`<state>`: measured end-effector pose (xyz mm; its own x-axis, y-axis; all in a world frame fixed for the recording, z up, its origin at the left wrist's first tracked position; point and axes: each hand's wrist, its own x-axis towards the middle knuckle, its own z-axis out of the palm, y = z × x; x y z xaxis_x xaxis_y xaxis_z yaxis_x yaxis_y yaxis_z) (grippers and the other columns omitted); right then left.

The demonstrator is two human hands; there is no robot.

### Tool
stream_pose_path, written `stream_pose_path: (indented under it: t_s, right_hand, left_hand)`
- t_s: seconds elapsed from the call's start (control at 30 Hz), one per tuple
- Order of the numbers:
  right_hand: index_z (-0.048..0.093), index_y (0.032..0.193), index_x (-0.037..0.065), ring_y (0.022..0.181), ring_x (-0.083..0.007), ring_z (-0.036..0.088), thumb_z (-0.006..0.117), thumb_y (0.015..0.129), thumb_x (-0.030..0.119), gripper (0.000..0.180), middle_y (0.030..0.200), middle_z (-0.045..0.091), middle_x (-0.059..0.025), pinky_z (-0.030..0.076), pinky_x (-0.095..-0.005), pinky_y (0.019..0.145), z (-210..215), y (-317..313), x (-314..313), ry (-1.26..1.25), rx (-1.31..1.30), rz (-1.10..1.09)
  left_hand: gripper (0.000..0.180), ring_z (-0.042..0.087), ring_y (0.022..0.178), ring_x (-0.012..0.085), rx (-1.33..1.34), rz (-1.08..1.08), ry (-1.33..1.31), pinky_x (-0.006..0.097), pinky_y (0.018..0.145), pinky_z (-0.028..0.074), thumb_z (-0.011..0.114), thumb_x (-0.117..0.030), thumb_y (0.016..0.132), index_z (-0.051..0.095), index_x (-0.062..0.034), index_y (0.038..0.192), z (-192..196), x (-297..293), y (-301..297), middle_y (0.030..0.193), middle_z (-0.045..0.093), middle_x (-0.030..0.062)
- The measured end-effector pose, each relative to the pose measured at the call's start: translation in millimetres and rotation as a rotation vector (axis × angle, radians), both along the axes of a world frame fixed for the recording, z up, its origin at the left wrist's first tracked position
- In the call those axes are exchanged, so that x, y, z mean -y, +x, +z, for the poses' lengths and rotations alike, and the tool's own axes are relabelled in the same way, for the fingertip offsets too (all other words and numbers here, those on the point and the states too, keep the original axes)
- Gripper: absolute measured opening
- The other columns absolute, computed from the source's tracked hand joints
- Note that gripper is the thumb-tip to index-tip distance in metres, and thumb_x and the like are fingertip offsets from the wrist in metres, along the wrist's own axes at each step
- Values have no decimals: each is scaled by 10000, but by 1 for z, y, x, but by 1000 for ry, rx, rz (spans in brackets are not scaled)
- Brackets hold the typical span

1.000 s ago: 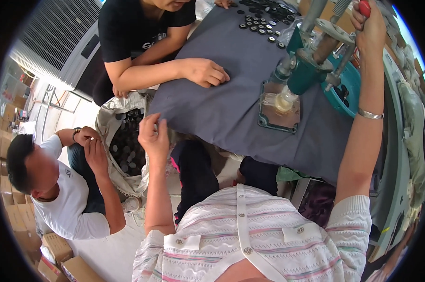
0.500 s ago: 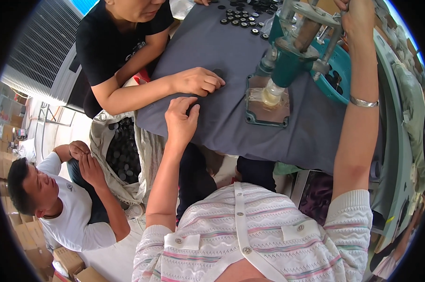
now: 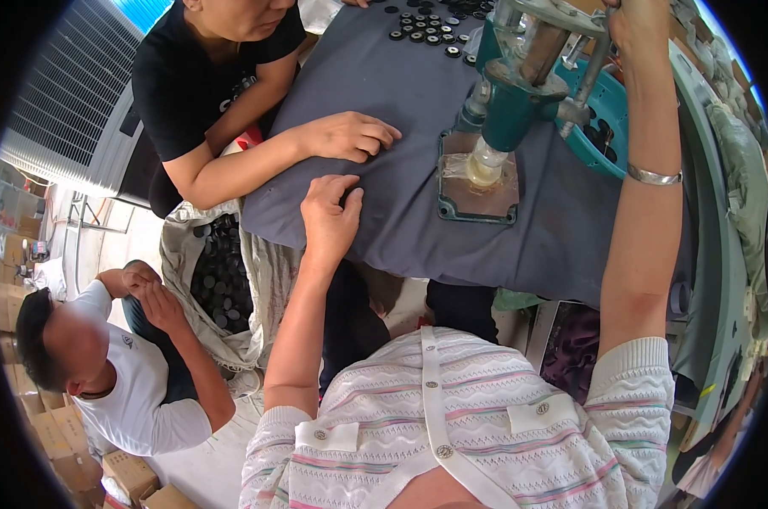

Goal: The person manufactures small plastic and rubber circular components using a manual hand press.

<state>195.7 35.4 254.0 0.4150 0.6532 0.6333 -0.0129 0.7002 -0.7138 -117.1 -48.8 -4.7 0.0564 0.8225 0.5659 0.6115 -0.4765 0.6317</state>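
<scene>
My right hand (image 3: 643, 30) is wrapped round the metal lever (image 3: 594, 72) of a green hand press (image 3: 520, 106), at the top right. The press stands on the grey cloth of the table; its clear, yellowish lower end meets a taped brown plate on the base (image 3: 477, 197). My left hand (image 3: 329, 216) lies at the table's near edge, left of the press. Its fingers are bent and the thumb stands apart, with a dark gap between them; I see nothing held there. Just beyond it rests a co-worker's hand (image 3: 350, 137), fingers curled on the cloth.
Several black round pieces with pale centres (image 3: 431, 30) lie at the table's far side. A teal basket (image 3: 589, 153) behind the press holds dark pieces. Left of the table stands a white sack (image 3: 261, 339) of black discs. Another person in a white shirt (image 3: 151, 399) sits beside it.
A dark disc seen by the co-worker's fingers no longer shows, and that hand has shifted slightly left. The whole view has moved a little. My hands keep about the same pose.
</scene>
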Motion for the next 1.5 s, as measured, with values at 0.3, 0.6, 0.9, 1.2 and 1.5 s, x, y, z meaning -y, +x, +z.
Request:
stream_pose_path:
  t_s: [0.3,0.6,0.9,1.2,1.5]
  right_hand:
    - [544,869,93,445,-40,378,492,955,312,241,660,500,-2,259,-176,356,1,-1,0,-27,22,-22]
    - [547,863,87,447,-37,374,485,950,297,236,657,491,1,258,-172,358,1,-2,2,-1,53,-34]
    - [559,862,78,445,-36,368,497,943,303,247,653,483,0,258,-178,359,1,0,1,-9,45,-16]
    - [561,879,101,448,-40,373,509,943,320,234,658,486,4,255,-176,358,0,5,-5,2,50,-19]
    - [558,854,103,449,-36,369,510,942,313,233,656,481,10,261,-179,361,0,4,-3,7,49,11]
  left_hand:
    - [148,617,856,297,-10,4,-23,367,766,501,675,-15,737,684,-3,884,0,1,5,873,676,127]
    - [170,625,858,317,6,-44,-53,375,775,493,681,-25,710,686,-8,879,-7,4,14,870,670,136]
    - [177,609,884,320,-58,-128,-12,392,798,471,682,-21,693,680,-4,869,-4,19,29,890,654,126]
    - [197,608,846,306,-66,-206,22,361,756,491,678,23,717,676,-9,911,-1,27,47,883,655,135]
    - [395,556,960,322,195,-286,127,409,826,463,780,-79,638,637,-4,998,19,1,110,1032,626,122]
